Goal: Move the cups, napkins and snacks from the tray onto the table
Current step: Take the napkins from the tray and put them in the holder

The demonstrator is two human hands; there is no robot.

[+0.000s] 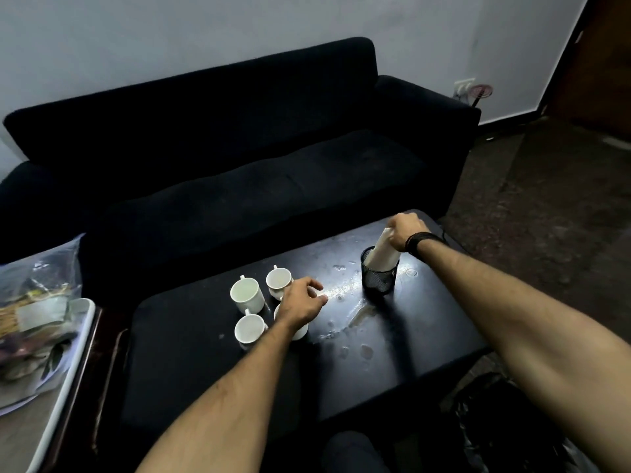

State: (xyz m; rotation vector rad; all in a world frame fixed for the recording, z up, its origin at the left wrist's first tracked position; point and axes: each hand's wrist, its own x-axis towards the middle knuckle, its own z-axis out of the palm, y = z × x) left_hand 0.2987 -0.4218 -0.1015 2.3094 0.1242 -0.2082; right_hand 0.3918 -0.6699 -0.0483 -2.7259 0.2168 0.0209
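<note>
Several white cups stand together on the black table [426, 343]: one at the back left [246, 295], one behind it to the right [278, 279], one in front [249, 329]. A fourth cup [300, 331] is mostly hidden under my left hand [302, 302], which rests on it with fingers loosely spread. My right hand [406, 230] grips the top of a white roll of napkins [384, 252] standing tilted in a black mesh holder [379, 278]. At the far left a white tray [80, 331] holds a clear bag of snacks [37, 302] and one more cup [79, 307].
A black sofa [239, 148] runs behind the table. The tabletop is wet and stained around the mesh holder. The tray sits on a dark side table at the left. A black bag [505, 421] lies on the floor at the lower right.
</note>
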